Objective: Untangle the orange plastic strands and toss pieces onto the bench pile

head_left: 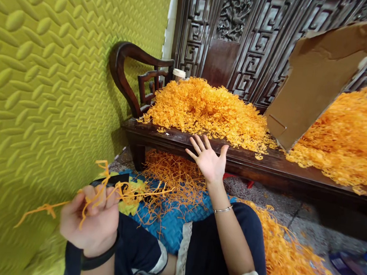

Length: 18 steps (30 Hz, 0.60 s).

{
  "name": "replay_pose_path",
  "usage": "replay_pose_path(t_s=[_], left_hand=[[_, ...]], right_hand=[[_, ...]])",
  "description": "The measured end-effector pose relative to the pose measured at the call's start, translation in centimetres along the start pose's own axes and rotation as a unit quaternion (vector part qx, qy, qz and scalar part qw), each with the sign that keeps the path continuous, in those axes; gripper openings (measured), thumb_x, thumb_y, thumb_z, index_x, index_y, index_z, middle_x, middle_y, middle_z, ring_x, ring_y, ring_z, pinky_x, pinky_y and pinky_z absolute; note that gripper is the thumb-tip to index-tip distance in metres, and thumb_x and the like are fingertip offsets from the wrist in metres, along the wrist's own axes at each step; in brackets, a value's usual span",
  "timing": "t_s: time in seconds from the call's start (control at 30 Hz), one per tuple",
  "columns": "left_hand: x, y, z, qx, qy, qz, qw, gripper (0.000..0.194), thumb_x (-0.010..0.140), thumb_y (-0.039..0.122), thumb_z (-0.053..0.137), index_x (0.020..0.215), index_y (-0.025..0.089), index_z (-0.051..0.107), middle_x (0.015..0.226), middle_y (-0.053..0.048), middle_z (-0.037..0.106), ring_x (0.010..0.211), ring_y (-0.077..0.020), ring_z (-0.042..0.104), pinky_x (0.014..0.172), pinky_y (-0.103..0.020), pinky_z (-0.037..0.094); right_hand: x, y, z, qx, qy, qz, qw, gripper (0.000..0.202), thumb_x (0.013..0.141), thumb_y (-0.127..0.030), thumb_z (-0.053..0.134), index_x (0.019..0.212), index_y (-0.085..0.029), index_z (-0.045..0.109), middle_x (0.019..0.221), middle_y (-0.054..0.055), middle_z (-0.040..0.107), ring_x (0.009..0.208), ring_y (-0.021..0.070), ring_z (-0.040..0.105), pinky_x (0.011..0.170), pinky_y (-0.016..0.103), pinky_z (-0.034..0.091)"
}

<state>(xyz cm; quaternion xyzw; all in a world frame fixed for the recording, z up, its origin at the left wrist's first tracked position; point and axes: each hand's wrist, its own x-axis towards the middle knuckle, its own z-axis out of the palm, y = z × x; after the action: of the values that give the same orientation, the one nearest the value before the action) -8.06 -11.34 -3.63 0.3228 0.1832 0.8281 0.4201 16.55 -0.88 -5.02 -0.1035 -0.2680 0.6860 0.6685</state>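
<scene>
My left hand (89,223), a black band at its wrist, has its fingers curled round several thin, branching orange plastic sprues (104,177). Their ends stick out on both sides of the fingers. My right hand (210,159) is raised with the palm showing and the fingers spread, holding nothing. Just behind it, on the dark wooden bench (177,139), lies a heap of small curly orange plastic pieces (208,107). Below the hands, a tangle of loose orange sprues (173,175) rests partly on a blue mat (160,217).
A brown cardboard sheet (323,77) leans on the bench between the first heap and a second orange heap (353,135). More orange pieces (292,254) spread on the floor at right, near a bottle (355,266). Padded yellow-green wall (47,78) stands close on the left.
</scene>
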Motion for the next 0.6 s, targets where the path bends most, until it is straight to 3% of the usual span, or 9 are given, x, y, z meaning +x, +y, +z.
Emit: replay_pose_path(t_s=[0.2, 0.6], left_hand=[[0.0, 0.0, 0.0, -0.006, 0.002, 0.001, 1.0, 0.038, 0.067, 0.024, 0.064, 0.038, 0.015, 0.04, 0.034, 0.005, 0.033, 0.032, -0.0048, 0.023, 0.034, -0.021, 0.018], [-0.1, 0.0, -0.1, -0.01, -0.006, 0.004, 1.0, 0.039, 0.068, 0.025, 0.065, 0.039, 0.015, 0.041, 0.034, 0.006, 0.033, 0.032, -0.0048, 0.022, 0.033, -0.021, 0.018]], right_hand=[[-0.9, -0.4, 1.7, -0.01, -0.029, -0.008, 0.999, 0.072, 0.079, -0.076, 0.018, 0.112, -0.024, 0.056, 0.14, 0.009, 0.044, 0.131, 0.0253, 0.039, 0.105, 0.056, 0.027], [-3.6, -1.4, 5.5, -0.017, -0.08, -0.019, 0.996, 0.075, 0.078, -0.077, 0.019, 0.126, -0.028, 0.048, 0.144, 0.005, 0.038, 0.135, 0.0249, 0.031, 0.108, 0.058, 0.019]])
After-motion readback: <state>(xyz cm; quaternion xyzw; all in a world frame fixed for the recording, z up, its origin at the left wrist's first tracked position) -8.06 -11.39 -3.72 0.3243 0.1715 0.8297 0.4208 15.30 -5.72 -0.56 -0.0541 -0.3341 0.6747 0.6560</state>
